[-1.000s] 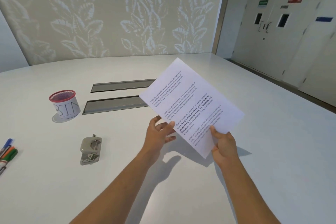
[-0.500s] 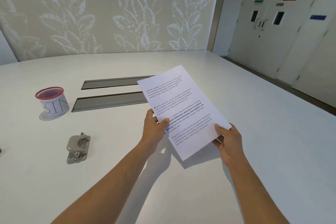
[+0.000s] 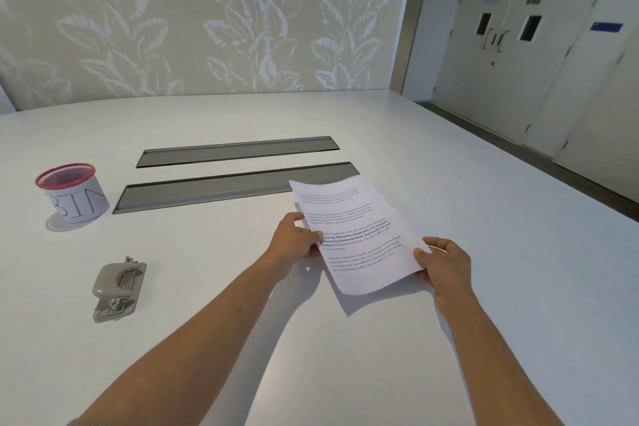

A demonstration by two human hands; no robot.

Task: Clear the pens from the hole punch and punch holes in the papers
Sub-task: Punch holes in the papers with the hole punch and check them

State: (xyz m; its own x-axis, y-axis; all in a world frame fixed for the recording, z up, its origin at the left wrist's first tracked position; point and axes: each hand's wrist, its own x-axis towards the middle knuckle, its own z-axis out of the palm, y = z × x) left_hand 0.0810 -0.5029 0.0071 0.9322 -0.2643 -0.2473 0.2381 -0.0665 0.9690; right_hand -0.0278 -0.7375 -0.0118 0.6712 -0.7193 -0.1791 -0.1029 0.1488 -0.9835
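Printed white papers (image 3: 356,235) hang low over the white table (image 3: 484,252), tilted, near its middle. My left hand (image 3: 295,239) grips their left edge and my right hand (image 3: 444,263) grips the lower right corner. A grey hole punch (image 3: 119,287) lies on the table to the left, well apart from both hands, with nothing on top of it. No pens are in view.
A red-rimmed mesh cup (image 3: 72,192) wrapped in paper marked "BIN" stands at the far left. Two long grey cable hatches (image 3: 235,183) run across the table behind the papers. Closed double doors (image 3: 501,45) are at the right.
The papers have come down from a raised, upright hold to lie flatter and closer to the table. The view has shifted right, so the pens at the left edge are gone from sight.
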